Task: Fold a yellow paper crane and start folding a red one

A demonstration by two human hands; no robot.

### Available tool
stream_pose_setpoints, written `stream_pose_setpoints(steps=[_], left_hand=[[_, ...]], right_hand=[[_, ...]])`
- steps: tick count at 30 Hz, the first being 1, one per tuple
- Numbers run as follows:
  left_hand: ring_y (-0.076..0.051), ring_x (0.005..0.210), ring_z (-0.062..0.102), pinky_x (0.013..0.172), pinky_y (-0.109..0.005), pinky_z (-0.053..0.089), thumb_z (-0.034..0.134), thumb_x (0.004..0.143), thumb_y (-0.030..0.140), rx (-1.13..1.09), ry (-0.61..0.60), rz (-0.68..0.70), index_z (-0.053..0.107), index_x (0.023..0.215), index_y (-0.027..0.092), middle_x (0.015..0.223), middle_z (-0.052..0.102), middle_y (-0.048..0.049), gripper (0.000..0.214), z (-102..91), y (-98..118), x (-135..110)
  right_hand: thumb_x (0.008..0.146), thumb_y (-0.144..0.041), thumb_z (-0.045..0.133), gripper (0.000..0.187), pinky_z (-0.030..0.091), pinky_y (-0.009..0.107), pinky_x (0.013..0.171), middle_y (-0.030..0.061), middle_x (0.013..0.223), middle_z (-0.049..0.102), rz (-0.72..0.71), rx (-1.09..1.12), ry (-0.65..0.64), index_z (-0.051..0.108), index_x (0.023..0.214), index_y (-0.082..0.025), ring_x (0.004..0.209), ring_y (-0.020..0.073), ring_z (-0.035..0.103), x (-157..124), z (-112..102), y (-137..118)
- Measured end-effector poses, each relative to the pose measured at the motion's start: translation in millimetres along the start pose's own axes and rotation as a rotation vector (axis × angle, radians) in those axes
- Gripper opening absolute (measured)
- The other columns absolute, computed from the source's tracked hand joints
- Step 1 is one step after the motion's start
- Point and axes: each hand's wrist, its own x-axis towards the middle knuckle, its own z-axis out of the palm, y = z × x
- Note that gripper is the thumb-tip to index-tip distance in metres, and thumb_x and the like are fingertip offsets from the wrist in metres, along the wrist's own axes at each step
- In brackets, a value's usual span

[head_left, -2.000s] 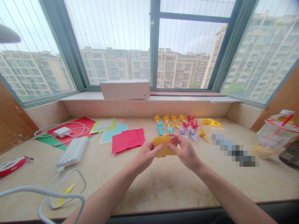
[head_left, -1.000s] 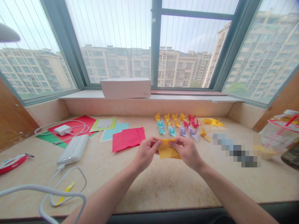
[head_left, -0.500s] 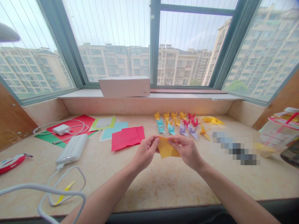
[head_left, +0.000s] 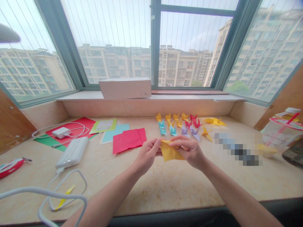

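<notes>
A yellow sheet of origami paper (head_left: 170, 152), partly folded and creased, is held above the front of the stone counter. My left hand (head_left: 149, 153) pinches its upper left corner between thumb and fingers. On the other side my right hand (head_left: 189, 148) grips the paper's upper right part, fingers laid over the top edge. Just beyond stand several folded paper cranes: yellow ones (head_left: 176, 118), red ones (head_left: 194, 119), light blue ones (head_left: 173, 130) and lilac ones (head_left: 194, 131). Red paper squares (head_left: 126, 142) lie left of my left hand.
Left on the counter (head_left: 151, 195) are a white power bank (head_left: 73, 152), a charger (head_left: 61, 132), looping cables (head_left: 71, 197), more coloured paper (head_left: 118, 132) and a red-and-white object (head_left: 11, 167). A pixelated item (head_left: 238, 149) and a clear plastic cup (head_left: 279, 132) are at right. A white box (head_left: 125, 88) sits on the sill.
My right hand's fingers have shifted over the paper's top edge, and the paper's lower right corner has moved slightly right. The view has drifted slightly. Both hands still hold the paper.
</notes>
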Motion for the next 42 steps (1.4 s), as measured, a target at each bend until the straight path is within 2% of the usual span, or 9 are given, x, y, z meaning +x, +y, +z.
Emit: stream_pose_setpoints(steps=[8, 13, 19, 24, 29, 33, 36, 39, 42], left_hand=[[-0.025, 0.077, 0.073, 0.071, -0.036, 0.057, 0.065, 0.082, 0.055, 0.018, 0.031, -0.016, 0.07, 0.094, 0.008, 0.085, 0.075, -0.0127, 0.048, 1.1, 1, -1], [-0.022, 0.077, 0.071, 0.071, -0.032, 0.057, 0.069, 0.082, 0.047, 0.13, 0.046, 0.018, 0.07, 0.097, 0.009, 0.085, 0.075, -0.0102, 0.041, 0.8, 1, -2], [-0.019, 0.08, 0.069, 0.071, -0.028, 0.055, 0.068, 0.083, 0.042, 0.2, 0.07, 0.051, 0.071, 0.099, 0.011, 0.085, 0.074, -0.0085, 0.036, -0.4, 0, -2], [-0.018, 0.077, 0.068, 0.071, -0.028, 0.055, 0.068, 0.083, 0.041, 0.184, 0.083, 0.068, 0.071, 0.097, 0.011, 0.084, 0.074, -0.0081, 0.033, -0.8, -1, -2], [-0.02, 0.079, 0.07, 0.074, -0.031, 0.057, 0.068, 0.083, 0.041, 0.118, 0.057, 0.05, 0.071, 0.096, 0.01, 0.087, 0.074, -0.0091, 0.033, 1.8, 3, -2], [-0.022, 0.078, 0.071, 0.072, -0.033, 0.059, 0.065, 0.085, 0.043, 0.12, 0.038, 0.056, 0.07, 0.098, 0.009, 0.089, 0.074, -0.0106, 0.037, 3.9, 8, -5], [-0.021, 0.074, 0.07, 0.063, -0.031, 0.06, 0.063, 0.085, 0.046, 0.232, 0.035, 0.1, 0.067, 0.104, 0.01, 0.085, 0.074, -0.01, 0.041, 2.9, 9, -8], [-0.017, 0.059, 0.068, 0.052, -0.026, 0.056, 0.063, 0.086, 0.046, 0.447, 0.029, 0.158, 0.066, 0.108, 0.012, 0.074, 0.073, -0.0073, 0.041, -0.4, 6, -10], [-0.013, 0.047, 0.063, 0.046, -0.021, 0.05, 0.057, 0.09, 0.046, 0.622, -0.029, 0.162, 0.071, 0.098, 0.013, 0.058, 0.068, -0.0038, 0.037, -4.5, 2, -8]], right_hand=[[0.085, -0.008, 0.056, 0.031, 0.055, 0.031, 0.077, 0.0069, 0.107, 0.068, -0.038, -0.137, -0.053, 0.077, 0.099, -0.027, 0.089, 0.0181, 0.065, -2, 0, 0], [0.085, -0.008, 0.054, 0.032, 0.056, 0.032, 0.075, 0.0082, 0.105, 0.067, -0.096, -0.212, -0.05, 0.076, 0.101, -0.025, 0.085, 0.0182, 0.065, -1, 0, -4], [0.086, -0.011, 0.053, 0.035, 0.057, 0.034, 0.076, 0.0105, 0.114, 0.062, -0.169, -0.244, -0.148, 0.072, 0.112, -0.024, 0.089, 0.0196, 0.064, -2, -4, -9], [0.09, -0.019, 0.058, 0.022, 0.057, 0.032, 0.074, 0.0097, 0.106, 0.065, -0.138, -0.266, -0.078, 0.075, 0.102, -0.022, 0.087, 0.019, 0.065, -1, 0, -11], [0.09, -0.021, 0.06, 0.021, 0.056, 0.033, 0.083, 0.0087, 0.108, 0.066, -0.146, -0.24, -0.056, 0.074, 0.104, -0.025, 0.098, 0.021, 0.066, 0, 2, -9], [0.09, -0.022, 0.059, 0.019, 0.056, 0.035, 0.084, 0.0085, 0.106, 0.069, -0.093, -0.176, -0.03, 0.072, 0.103, -0.024, 0.097, 0.0211, 0.066, 2, 1, -9], [0.089, -0.02, 0.06, 0.02, 0.056, 0.034, 0.081, 0.0072, 0.101, 0.071, -0.039, -0.135, -0.033, 0.069, 0.107, -0.024, 0.092, 0.0203, 0.067, 2, 1, -8], [0.087, -0.021, 0.061, 0.024, 0.057, 0.033, 0.078, 0.007, 0.101, 0.072, 0.02, -0.11, -0.057, 0.069, 0.11, -0.023, 0.091, 0.0203, 0.068, 0, 0, -6], [0.086, -0.022, 0.062, 0.03, 0.058, 0.034, 0.082, 0.0075, 0.106, 0.072, 0.061, -0.107, -0.073, 0.068, 0.116, -0.024, 0.095, 0.0214, 0.069, -1, -1, -4]])
